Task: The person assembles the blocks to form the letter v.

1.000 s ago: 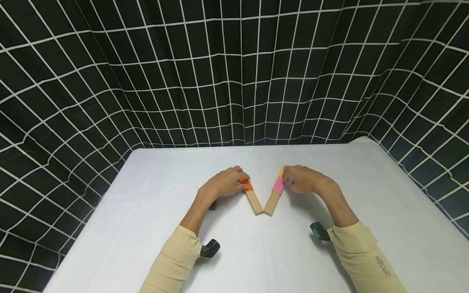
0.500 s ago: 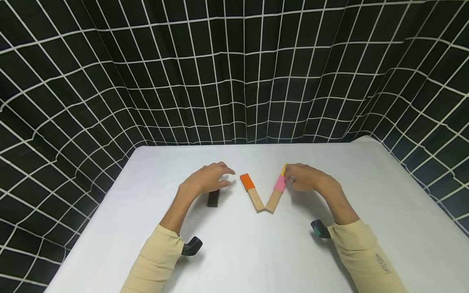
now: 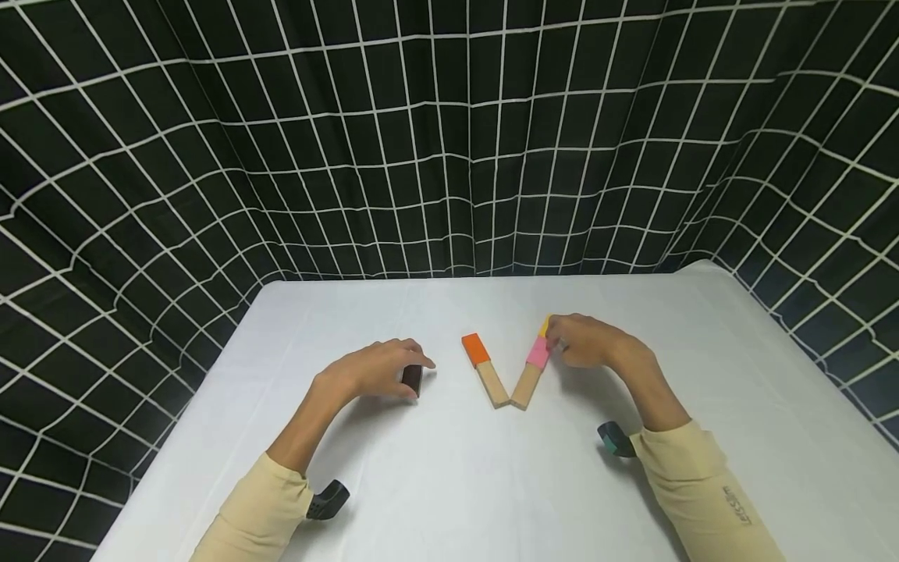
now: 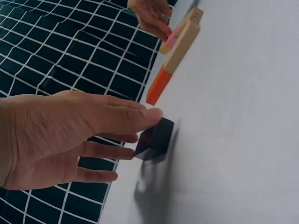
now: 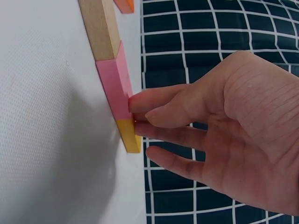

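Observation:
My left hand (image 3: 379, 368) is around a dark block (image 3: 412, 380) lying on the white table. In the left wrist view the thumb tip overlaps one end of this block (image 4: 156, 140), and the other fingers extend fairly straight along its far side. To the right, my right hand (image 3: 584, 341) touches a row of blocks with its fingertips, at the pink block (image 5: 114, 84) and the yellow block (image 5: 128, 133); its thumb is off them. A plain wood block (image 3: 527, 386) continues that row. An orange block (image 3: 474, 349) and another wood block (image 3: 493, 384) form the second arm of a V.
The white table (image 3: 477, 492) is backed and flanked by a black curtain (image 3: 421, 140) with white grid lines. Dark wrist devices (image 3: 328, 499) stick out from the tan sleeves (image 3: 256, 507).
My left hand has let go of the orange block and moved left and nearer to the dark block. My right hand stays at the pink and yellow blocks.

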A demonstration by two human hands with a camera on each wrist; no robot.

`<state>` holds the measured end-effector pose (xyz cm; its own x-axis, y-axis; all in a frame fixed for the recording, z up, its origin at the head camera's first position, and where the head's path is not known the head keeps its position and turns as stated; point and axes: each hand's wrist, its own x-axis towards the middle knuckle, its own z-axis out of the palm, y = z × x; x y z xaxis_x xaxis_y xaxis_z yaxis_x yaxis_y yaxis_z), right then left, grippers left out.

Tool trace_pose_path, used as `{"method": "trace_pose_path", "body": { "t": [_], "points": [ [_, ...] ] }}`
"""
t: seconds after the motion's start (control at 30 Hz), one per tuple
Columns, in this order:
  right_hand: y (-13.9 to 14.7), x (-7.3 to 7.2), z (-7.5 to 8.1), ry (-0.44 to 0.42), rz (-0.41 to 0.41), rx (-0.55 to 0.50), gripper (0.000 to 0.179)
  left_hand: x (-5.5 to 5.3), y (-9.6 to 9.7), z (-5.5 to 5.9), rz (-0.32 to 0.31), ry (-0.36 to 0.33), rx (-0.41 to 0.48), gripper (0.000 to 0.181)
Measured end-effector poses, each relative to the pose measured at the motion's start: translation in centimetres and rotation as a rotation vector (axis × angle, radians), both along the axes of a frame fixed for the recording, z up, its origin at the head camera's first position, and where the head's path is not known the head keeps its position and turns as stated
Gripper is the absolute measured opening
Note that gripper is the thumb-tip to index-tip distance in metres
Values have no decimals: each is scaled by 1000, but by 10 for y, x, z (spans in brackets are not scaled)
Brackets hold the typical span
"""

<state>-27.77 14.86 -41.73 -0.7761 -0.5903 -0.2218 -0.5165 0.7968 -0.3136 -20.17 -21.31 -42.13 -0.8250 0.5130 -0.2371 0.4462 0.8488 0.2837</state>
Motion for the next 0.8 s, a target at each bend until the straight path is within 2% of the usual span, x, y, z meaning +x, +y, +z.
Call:
{"method": "trace_pose_path", "body": {
  "t": [0.23, 0.37, 0.57, 0.8],
  "points": [
    [-1, 0, 0, -16, -17, 3, 45, 3, -4, -6, -19, 28, 2, 45],
    [-1, 0, 1, -10, -21, 11, 46, 2, -3, -9, -9, 37, 4, 40],
    [1, 0, 3, -3, -27, 20, 45, 1, 0, -8, -6, 51, -1, 39],
    [1, 2, 2, -9, -11, 8, 46, 3, -1, -6, 7, 32, -6, 38]
  ]
}}
